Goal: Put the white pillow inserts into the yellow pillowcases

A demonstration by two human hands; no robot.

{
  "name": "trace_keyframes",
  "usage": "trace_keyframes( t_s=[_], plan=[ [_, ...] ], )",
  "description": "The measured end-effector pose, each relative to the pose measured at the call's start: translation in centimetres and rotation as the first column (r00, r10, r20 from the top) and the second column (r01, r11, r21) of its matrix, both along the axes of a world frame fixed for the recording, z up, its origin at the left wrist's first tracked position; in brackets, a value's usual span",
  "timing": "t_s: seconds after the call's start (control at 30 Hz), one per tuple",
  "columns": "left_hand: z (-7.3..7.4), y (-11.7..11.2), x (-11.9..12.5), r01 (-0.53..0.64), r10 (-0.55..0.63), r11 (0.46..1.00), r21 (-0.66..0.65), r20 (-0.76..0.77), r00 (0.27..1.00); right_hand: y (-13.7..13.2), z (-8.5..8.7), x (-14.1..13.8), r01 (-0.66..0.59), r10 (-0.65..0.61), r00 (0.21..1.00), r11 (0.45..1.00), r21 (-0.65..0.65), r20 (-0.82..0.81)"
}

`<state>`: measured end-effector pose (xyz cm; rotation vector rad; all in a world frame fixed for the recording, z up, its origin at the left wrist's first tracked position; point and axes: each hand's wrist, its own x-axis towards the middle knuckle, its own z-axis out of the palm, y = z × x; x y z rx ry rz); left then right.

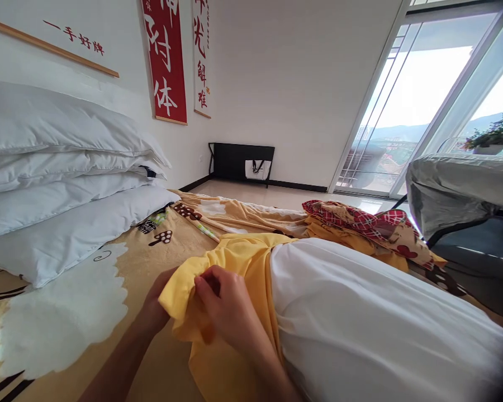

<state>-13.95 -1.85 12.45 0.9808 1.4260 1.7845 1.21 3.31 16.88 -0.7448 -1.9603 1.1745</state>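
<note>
A yellow pillowcase (238, 257) is partly pulled over a white pillow (360, 312) that lies across the bed in front of me. My right hand (224, 307) pinches the open edge of the yellow cloth with closed fingers. My left hand (157, 304) is mostly hidden under the same bunched edge and grips it from below. The bare white part of the pillow stretches out to the right.
Three stacked white pillows (58, 178) lean on the wall at left. A patterned tan bedsheet (129, 262) covers the bed, with a red checked cloth (369, 223) at its far side. A grey covered chair (456, 190) stands right, by glass doors (406, 111).
</note>
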Motion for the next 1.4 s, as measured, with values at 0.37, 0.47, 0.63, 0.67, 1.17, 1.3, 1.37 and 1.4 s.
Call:
trace_keyframes(
  t_s=[0.37, 0.47, 0.63, 0.67, 1.17, 1.3, 1.37, 1.4],
  plan=[
    [1.7, -0.5, 0.8, 0.218, -0.202, 0.973, 0.078, -0.168, 0.965, 0.6, -1.4, -1.4, -0.134, 0.107, 0.983, 0.973, -0.187, -0.147],
    [1.2, 0.0, 0.6, 0.182, -0.182, 0.983, 0.023, -0.005, 0.983, 0.8, -1.7, -1.8, -0.176, 0.127, 0.968, 0.958, -0.226, -0.216],
    [0.5, 0.4, 0.7, 0.030, -0.029, 0.999, -0.013, 0.085, 0.996, 1.2, -1.6, -1.5, -0.232, 0.157, 0.945, 0.941, -0.247, -0.287],
    [0.6, 0.4, 0.9, 0.013, -0.013, 1.000, 0.002, 0.044, 0.999, 1.3, -1.6, -1.4, -0.258, 0.181, 0.940, 0.932, -0.254, -0.291],
    [0.5, -0.2, 1.0, 0.014, -0.005, 0.998, 0.067, -0.128, 0.992, 0.8, -1.1, -1.3, -0.085, 0.072, 0.988, 0.992, -0.090, -0.133],
    [1.0, -0.3, 0.9, 0.078, -0.070, 0.996, 0.039, -0.174, 0.982, 0.8, -1.2, -1.2, -0.025, 0.025, 0.997, 1.000, 0.001, -0.071],
    [1.3, -0.4, 1.0, 0.124, -0.122, 0.992, -0.003, -0.179, 0.976, 0.8, -1.3, -1.3, -0.003, 0.004, 0.999, 1.000, 0.022, -0.052],
    [1.4, -0.5, 1.1, 0.135, -0.137, 0.991, -0.021, -0.173, 0.975, 0.8, -1.4, -1.4, 0.007, -0.006, 0.999, 1.000, 0.023, -0.050]
  ],
)
